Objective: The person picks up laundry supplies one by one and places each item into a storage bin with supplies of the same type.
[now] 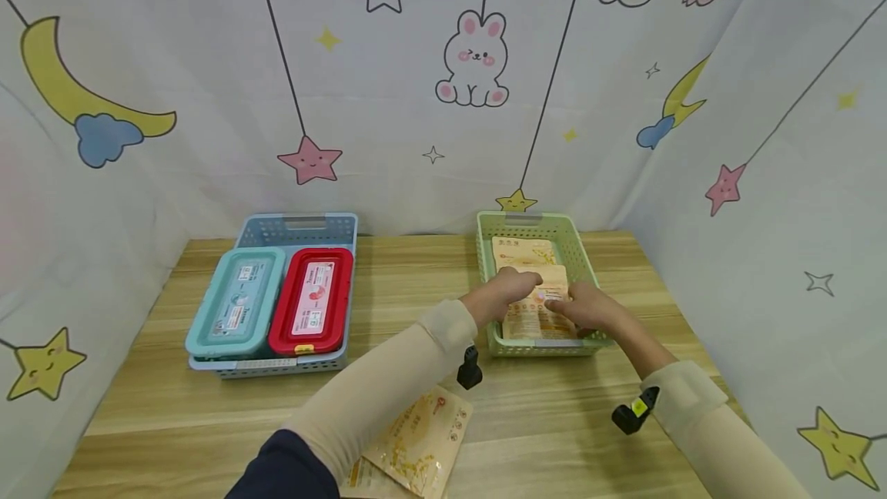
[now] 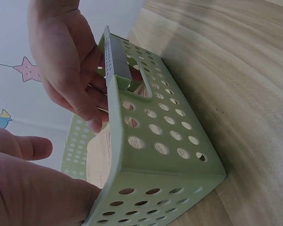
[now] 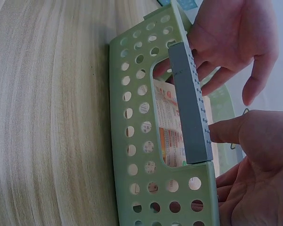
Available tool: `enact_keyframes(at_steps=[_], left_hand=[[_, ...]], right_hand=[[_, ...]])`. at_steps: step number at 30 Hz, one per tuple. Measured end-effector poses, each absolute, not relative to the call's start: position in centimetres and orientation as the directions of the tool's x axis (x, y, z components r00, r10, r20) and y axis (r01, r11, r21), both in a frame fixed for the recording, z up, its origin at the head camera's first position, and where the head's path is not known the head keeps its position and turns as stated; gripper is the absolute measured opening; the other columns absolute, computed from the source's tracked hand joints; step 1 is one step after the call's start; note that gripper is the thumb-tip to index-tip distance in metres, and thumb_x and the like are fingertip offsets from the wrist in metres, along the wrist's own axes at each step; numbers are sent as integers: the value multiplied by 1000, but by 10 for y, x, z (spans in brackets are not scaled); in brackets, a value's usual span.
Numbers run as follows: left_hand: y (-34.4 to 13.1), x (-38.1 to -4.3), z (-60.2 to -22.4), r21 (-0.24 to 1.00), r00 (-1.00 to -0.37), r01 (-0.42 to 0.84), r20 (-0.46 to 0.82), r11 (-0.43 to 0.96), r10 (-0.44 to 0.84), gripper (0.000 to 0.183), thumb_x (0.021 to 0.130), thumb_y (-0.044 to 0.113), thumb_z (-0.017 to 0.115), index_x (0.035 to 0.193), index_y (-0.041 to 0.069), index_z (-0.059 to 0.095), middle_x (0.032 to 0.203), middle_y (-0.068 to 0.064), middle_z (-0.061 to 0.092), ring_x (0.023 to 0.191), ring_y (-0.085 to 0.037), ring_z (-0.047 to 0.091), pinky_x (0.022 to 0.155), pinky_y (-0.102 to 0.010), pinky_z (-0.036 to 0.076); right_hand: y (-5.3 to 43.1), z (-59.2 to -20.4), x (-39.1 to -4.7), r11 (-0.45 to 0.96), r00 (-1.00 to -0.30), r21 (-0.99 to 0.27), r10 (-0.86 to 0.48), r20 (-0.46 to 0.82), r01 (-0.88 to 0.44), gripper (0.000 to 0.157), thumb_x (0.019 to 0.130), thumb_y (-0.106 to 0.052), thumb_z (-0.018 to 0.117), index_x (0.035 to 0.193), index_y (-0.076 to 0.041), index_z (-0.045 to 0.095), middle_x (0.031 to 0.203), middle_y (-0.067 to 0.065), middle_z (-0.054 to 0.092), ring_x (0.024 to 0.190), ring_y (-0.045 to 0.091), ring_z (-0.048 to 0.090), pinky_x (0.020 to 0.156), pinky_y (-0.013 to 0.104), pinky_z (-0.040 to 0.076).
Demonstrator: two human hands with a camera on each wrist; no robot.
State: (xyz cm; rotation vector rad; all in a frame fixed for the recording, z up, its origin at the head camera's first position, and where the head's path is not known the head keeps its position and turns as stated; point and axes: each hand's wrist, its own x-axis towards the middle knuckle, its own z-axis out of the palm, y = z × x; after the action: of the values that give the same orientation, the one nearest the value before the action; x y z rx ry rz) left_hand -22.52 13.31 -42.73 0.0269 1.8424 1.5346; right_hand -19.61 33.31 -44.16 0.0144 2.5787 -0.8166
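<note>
My left hand (image 1: 507, 291) reaches into the green basket (image 1: 582, 260) from the left, its thumb stretched out over the beige flat packet (image 1: 537, 322) and its fingers down along the packet's left side. On the right side is my right hand (image 1: 589, 308), fingers inside the basket wall and thumb pointing in over the packet. In the left wrist view, the fingers of the right hand (image 2: 68, 61) are loosely bent behind the grey handle strip (image 2: 118, 63). A second beige packet (image 1: 523, 250) lies farther back in the basket.
A blue basket (image 1: 284, 229) at the left holds a teal-lidded pack (image 1: 239, 303) and a red-lidded pack (image 1: 312, 300). More beige packets (image 1: 423, 441) lie overlapped on the wooden table (image 1: 416, 291) near the front, partly behind my left sleeve. A patterned curtain (image 1: 388, 98) encloses the back and sides.
</note>
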Motion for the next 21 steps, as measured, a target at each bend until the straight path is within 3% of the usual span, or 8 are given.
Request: enact_keyframes(at_steps=[9,13,17,21], left_hand=[[133,-226,-429,859,-732,-433,-511,272,450,70,109,36,54,166,5,28,173,-17,19,156,-45,23,120,-72,26],[133,-225,-429,857,-731,-441,-515,267,447,70,109,35,55,166,5,28,173,-17,18,156,-45,23,119,-73,26],[132,-224,-426,857,-729,-439,-515,269,451,70,109,36,56,165,4,29,172,-17,20,156,-45,24,118,-75,27],[129,-224,-423,861,-725,-431,-508,268,465,70,109,35,55,166,3,28,173,-17,19,156,-46,24,116,-76,27]], right_hand=[[329,-433,-189,804,-905,-565,-84,-417,186,47,110,-36,59,71,-15,42,57,-5,31,47,8,30,70,44,64],[327,-430,-186,791,-899,-574,-74,-432,211,38,110,-35,58,90,-4,50,71,3,42,57,16,46,76,47,65],[327,-429,-184,792,-893,-572,-81,-442,211,46,110,-36,58,115,10,52,82,8,45,64,20,53,79,48,64],[327,-427,-182,800,-892,-566,-90,-443,200,46,111,-36,57,116,9,52,75,8,49,61,19,52,73,44,63]])
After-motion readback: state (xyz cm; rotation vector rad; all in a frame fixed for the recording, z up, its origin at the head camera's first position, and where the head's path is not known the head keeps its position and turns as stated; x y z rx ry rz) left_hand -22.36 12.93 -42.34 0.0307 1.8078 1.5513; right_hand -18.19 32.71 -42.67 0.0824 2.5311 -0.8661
